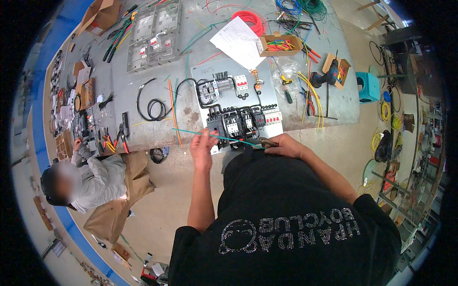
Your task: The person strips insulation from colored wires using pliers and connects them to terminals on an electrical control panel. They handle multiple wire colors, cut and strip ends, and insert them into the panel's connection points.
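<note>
A thin green wire stretches between my hands at the near edge of the bench. My left hand pinches it, and its free end sticks out to the left. My right hand is closed around a small hand tool that looks like pliers or a wire stripper, at the wire's right end. Whether its jaws grip the wire is too small to tell. Just beyond my hands lies a metal mounting plate carrying black contactors, red-and-white breakers, terminal blocks and black wiring.
Around the plate lie a paper sheet, a red wire coil, a cardboard box of coloured wires and a cordless drill. Loose orange wires and a black cable coil are on the left. Another person sits at left.
</note>
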A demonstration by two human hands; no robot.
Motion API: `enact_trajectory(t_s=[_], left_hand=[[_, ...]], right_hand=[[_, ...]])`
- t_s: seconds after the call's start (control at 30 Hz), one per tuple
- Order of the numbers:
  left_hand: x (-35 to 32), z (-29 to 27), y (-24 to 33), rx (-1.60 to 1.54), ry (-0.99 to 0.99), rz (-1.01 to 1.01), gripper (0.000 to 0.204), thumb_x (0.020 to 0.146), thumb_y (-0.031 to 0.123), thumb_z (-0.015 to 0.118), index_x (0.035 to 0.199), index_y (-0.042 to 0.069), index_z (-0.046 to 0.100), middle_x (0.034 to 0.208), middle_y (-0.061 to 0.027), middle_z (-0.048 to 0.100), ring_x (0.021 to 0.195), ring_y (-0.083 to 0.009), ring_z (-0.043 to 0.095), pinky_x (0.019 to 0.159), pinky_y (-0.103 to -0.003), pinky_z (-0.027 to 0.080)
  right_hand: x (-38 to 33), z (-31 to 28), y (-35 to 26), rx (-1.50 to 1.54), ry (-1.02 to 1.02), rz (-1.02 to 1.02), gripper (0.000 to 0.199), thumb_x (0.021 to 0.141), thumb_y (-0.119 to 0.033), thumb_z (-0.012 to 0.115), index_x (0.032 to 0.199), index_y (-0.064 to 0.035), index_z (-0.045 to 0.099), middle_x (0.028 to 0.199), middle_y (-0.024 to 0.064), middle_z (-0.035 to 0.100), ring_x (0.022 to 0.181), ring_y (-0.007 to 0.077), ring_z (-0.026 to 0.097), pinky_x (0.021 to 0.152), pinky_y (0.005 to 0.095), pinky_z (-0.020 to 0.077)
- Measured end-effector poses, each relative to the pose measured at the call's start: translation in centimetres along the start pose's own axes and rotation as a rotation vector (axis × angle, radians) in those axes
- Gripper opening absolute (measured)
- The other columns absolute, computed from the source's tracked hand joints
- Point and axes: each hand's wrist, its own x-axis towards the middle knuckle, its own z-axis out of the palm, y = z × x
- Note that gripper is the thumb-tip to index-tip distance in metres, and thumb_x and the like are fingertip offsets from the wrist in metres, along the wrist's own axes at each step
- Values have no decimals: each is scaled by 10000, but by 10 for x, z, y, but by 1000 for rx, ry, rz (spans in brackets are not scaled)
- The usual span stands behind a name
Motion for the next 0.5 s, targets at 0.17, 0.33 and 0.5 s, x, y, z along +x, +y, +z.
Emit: enact_trajectory(t_s=[0.17,0.33,0.5], left_hand=[[-16,25,-24,25,-66,-91,188,982,173,638,1093,22,624,963,-148,724,818,-198,727,684,-284,598],[-11,18,-26,47,-57,-86,198,977,194,649,1073,23,631,944,-144,721,800,-210,729,677,-298,606],[-12,19,-26,25,-63,-111,197,990,175,627,1100,12,612,962,-165,721,774,-192,719,692,-295,605]], right_hand=[[0,1,2,-2,10,-41,305,899,-251,714,1146,-72,693,868,163,688,798,227,659,782,359,510],[0,1,5,-23,10,-57,318,903,-256,710,1166,-79,685,888,169,690,814,234,667,781,361,511],[0,2,10,-87,32,-82,317,897,-275,717,1136,-69,691,874,178,685,804,242,668,772,366,510]])
